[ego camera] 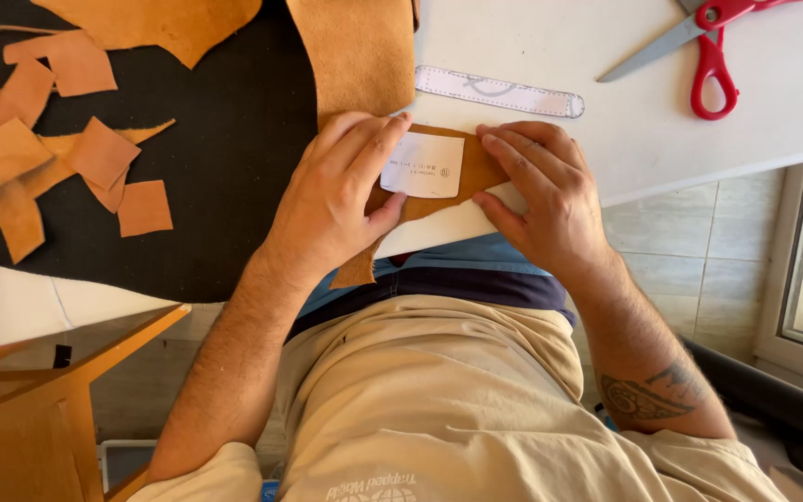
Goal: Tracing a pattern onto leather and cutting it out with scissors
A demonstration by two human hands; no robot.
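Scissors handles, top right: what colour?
Red, on the scissors lying on the white table; head view, the only one.

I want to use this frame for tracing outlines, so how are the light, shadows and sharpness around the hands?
Head view: soft daylight, even across the white table; only faint shadows under the left hand and right hand; the white card on the tan leather piece is bright but not glaring; edges look sharp, with slight wide-angle bending toward the frame's borders; the red scissors are cropped at the top.
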